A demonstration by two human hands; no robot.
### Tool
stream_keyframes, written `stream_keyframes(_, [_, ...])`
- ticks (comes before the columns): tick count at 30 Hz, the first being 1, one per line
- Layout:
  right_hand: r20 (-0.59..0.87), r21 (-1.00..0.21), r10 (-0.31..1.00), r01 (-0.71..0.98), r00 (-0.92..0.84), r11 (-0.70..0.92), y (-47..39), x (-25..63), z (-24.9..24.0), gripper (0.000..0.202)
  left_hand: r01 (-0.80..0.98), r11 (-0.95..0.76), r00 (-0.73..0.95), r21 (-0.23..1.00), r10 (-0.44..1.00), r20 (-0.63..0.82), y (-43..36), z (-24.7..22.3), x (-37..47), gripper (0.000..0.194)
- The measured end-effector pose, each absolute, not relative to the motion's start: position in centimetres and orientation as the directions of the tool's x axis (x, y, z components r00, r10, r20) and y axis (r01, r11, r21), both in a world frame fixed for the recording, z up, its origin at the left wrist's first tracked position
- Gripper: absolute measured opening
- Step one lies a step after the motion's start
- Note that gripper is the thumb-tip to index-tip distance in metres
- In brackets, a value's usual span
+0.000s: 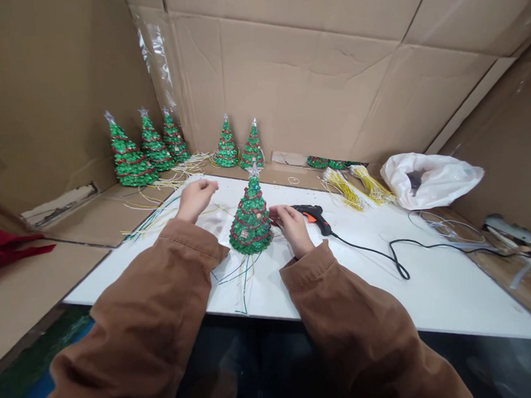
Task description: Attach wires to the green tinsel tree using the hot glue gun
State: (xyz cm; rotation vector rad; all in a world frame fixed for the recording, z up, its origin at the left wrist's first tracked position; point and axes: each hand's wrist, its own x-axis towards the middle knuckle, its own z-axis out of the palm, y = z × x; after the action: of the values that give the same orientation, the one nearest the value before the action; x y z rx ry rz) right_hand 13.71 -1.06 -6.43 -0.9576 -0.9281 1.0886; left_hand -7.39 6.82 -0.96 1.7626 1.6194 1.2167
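A small green Christmas tree (251,221) with red garland and a clear star (254,170) on top stands upright on the white board (376,294) between my hands. Thin green and yellowish wires (244,285) trail from its base toward me. My left hand (196,199) is raised to the left of the tree, apart from it, its thumb and fingers pinched together. Close to the tree's right side, my right hand (292,224) has its fingers pressed together; whether it touches the tree I cannot tell. Anything in either pinch is too small to name.
Behind my right hand lies a black and orange glue gun (314,214), its cord (400,268) looping right. Several finished-looking trees (128,157) line the cardboard wall. Bundled yellow and white wires (344,188) and a white plastic bag (432,178) sit back right.
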Motion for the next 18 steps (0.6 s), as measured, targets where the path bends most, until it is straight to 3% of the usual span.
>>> stream_keyframes(1, [0.12,-0.94,0.967,-0.289,0.226,0.184,-1.2,13.7,-6.3,0.035,0.71,-0.14,-0.115,0.69,0.944,0.31,7.3,-1.3,-8.1,0.028])
stream_keyframes(3, [0.12,-0.939,0.963,-0.286,0.243,0.189,-1.4,13.6,-6.0,0.032,0.864,-0.035,-0.114,0.502,0.958,0.263,7.7,-1.7,-8.8,0.019])
stream_keyframes(8, [0.135,-0.936,0.958,-0.284,0.252,0.207,-2.0,13.4,-5.1,0.028,0.959,-0.023,-0.02,0.284,0.988,0.15,6.9,-1.6,-8.1,0.019])
stream_keyframes(15, [0.109,-0.946,0.958,-0.269,0.264,0.181,-2.0,13.4,-4.8,0.026,0.97,-0.031,-0.007,0.242,0.988,0.154,6.8,-1.5,-7.8,0.003])
stream_keyframes(18, [0.153,-0.949,0.944,-0.224,0.291,0.222,-2.2,13.4,-4.8,0.026,0.946,-0.07,-0.049,0.316,0.934,0.354,6.9,-1.4,-7.6,0.008])
